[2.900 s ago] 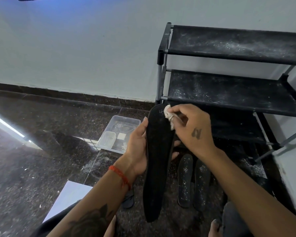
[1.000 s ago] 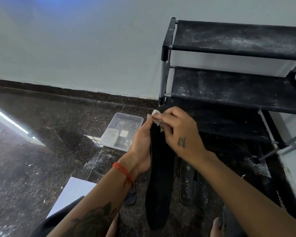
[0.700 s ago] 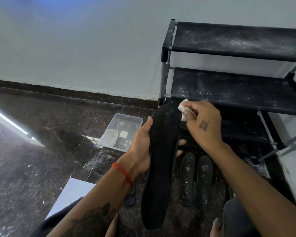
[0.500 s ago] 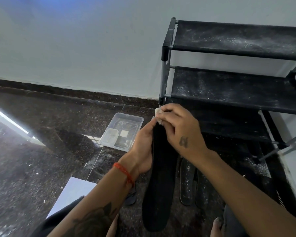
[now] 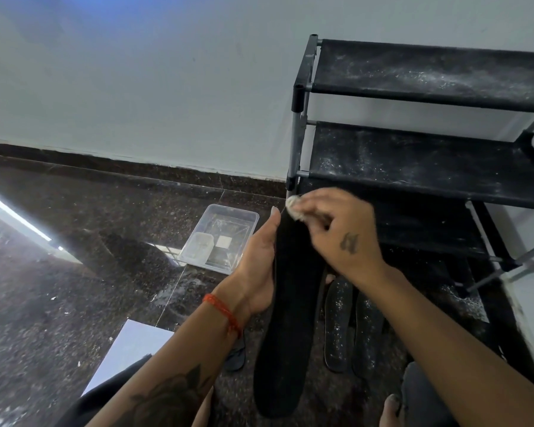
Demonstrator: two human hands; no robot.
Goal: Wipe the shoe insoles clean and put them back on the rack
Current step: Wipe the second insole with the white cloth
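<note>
L hand [image 5: 258, 260] grips black insole [image 5: 285, 318] upright; R hand [image 5: 336, 232] fingers pinch white wad [image 5: 293, 208], prob. cloth, at its top, blurred

Red wrist thread [image 5: 222, 309], tattooed forearm [image 5: 170, 392]

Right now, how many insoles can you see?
3: one black insole held upright in the left hand, and two dusty insoles lying side by side on the floor by the rack. Others may be hidden.
</note>
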